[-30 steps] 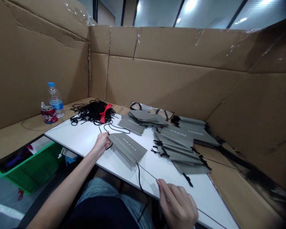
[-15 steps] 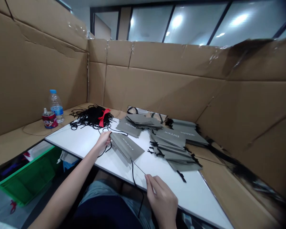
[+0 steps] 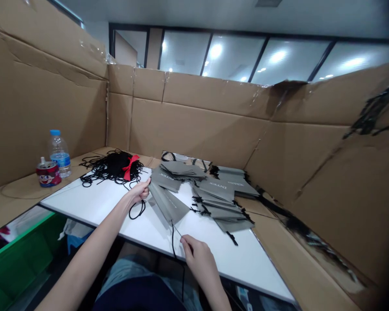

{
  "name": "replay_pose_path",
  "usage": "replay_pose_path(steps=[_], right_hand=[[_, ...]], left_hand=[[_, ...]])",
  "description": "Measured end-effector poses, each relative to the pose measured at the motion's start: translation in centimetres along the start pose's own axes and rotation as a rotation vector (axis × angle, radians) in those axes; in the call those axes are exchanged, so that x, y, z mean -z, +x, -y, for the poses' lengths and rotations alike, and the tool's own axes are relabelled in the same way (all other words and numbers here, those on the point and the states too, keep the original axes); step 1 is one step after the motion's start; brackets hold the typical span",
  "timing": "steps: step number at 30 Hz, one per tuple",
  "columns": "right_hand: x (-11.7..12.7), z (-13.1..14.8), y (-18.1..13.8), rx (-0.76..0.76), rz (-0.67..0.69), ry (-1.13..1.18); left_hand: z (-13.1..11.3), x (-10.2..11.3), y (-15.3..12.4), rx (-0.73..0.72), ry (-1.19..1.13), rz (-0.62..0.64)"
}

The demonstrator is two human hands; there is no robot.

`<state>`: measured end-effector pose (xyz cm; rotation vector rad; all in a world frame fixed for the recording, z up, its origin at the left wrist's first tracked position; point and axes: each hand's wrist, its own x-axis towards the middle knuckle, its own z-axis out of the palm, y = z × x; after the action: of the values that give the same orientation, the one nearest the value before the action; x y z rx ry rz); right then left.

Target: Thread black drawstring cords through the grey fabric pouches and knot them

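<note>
My left hand point(image 3: 140, 191) is closed on the upper left corner of a grey drawstring pouch point(image 3: 169, 205), which is held tilted above the white tabletop. A loop of black cord point(image 3: 137, 210) hangs beneath that hand. My right hand point(image 3: 199, 255) pinches a thin metal-looking rod point(image 3: 177, 232) that runs to the pouch's lower corner. From the same corner a black cord point(image 3: 173, 242) drops past the table's front edge. Whether the rod's far end sits inside the pouch's hem is hidden.
A heap of black cords point(image 3: 116, 166) with a red ribbon point(image 3: 129, 167) lies at the back left. Grey pouches point(image 3: 225, 207) are stacked on the right, more point(image 3: 181, 169) behind. A bottle point(image 3: 59, 155) and a can point(image 3: 48, 174) stand far left. Cardboard walls point(image 3: 194, 125) surround the table; a green crate point(image 3: 22, 263) is below.
The camera view has tilted up and swung right. My right hand is now closer to the pouch's corner, with less rod showing between them. My left hand keeps its hold on the pouch.
</note>
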<state>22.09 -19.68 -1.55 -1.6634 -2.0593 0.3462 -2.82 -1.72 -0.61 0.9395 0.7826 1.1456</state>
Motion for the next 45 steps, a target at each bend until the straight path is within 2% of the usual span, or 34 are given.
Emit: replay_pose_path(steps=[5,9,16,21,26,31,35,39,45], right_hand=[[1.3,-1.0,0.0,0.048,0.056,0.179],[2.1,-2.0,-0.1,0.067,0.089,0.27],[1.5,-2.3,-0.2,0.066,0.102,0.311],[1.2,-1.5,-0.9,0.046,-0.018,0.128],[1.1,-1.0,-1.7,0.106,-0.161,-0.106],[1.1,-1.2,-2.0,0.152,-0.198,-0.171],[0.9,-1.1,-2.3,0.128,-0.182,-0.172],[0.5,-1.1,-2.6,0.087,-0.195,-0.182],[-0.5,-2.1,-2.6,0.148,-0.358,-0.202]], left_hand=[[-0.1,0.9,-0.5,-0.025,0.048,0.081],[-0.2,0.6,-1.1,-0.054,0.078,0.12],[-0.7,-0.3,-1.7,-0.131,0.127,0.113],[-0.4,-0.3,-1.5,-0.104,0.144,0.063],[0.8,0.2,-0.5,-0.047,0.159,0.013],[2.3,1.0,0.6,0.002,0.167,-0.046],[2.8,1.1,1.1,-0.004,0.154,-0.077],[2.4,0.9,1.0,-0.048,0.134,-0.057],[1.7,0.1,0.2,-0.112,0.11,0.041]])
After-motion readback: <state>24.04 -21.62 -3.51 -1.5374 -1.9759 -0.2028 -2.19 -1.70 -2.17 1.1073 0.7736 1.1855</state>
